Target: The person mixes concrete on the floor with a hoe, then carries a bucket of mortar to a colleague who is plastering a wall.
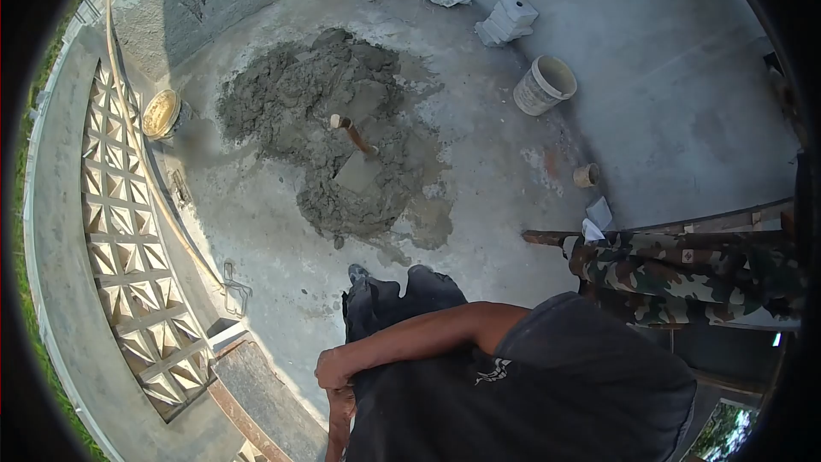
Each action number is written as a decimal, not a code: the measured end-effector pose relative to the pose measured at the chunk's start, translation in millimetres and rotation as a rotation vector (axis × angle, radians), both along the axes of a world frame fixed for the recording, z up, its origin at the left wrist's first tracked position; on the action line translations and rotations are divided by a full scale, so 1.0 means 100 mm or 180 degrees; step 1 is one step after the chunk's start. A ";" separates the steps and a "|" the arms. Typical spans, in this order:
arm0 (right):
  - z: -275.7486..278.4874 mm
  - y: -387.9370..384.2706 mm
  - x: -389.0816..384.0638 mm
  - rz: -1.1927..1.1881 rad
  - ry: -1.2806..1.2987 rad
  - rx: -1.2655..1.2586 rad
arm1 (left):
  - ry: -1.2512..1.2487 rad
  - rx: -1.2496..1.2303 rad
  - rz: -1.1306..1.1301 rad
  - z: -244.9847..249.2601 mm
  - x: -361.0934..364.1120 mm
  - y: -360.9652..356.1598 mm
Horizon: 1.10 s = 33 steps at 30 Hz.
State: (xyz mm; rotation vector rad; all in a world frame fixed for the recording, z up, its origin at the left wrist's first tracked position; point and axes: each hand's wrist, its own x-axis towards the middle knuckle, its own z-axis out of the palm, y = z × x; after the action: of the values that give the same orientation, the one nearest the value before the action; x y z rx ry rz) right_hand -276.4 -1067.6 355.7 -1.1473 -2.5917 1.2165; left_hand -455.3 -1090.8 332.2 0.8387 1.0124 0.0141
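1. Grey mortar [278, 94] lies heaped on the floor [487, 197], a wooden-handled tool [351, 133] in it.
2. Our right hand [332, 369] and left hand [340, 399] meet; we cannot tell whether either grips.

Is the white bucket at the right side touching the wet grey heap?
Apart. The head view shows bare floor all along between white bucket and grey heap.

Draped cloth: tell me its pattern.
The draped cloth has a camouflage print; the head view shows it best.
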 end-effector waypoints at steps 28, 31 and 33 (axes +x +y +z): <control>-0.55 -0.76 0.34 0.0463 0.1064 0.0348 | -0.0167 0.1140 0.0046 0.11 0.53 -0.81; -0.09 -0.90 0.48 0.0488 0.0137 0.0852 | -0.0247 0.1264 0.0011 0.10 0.62 -0.78; -0.02 -0.99 0.47 0.0438 0.0342 0.0761 | -0.0273 0.1305 -0.0033 0.09 0.67 -0.73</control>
State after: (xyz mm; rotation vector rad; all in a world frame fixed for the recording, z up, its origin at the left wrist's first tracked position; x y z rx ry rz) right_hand -229.3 -1167.1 354.2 -0.8491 -2.6803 0.9267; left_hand -387.9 -1163.5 341.5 1.2059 0.9374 0.2538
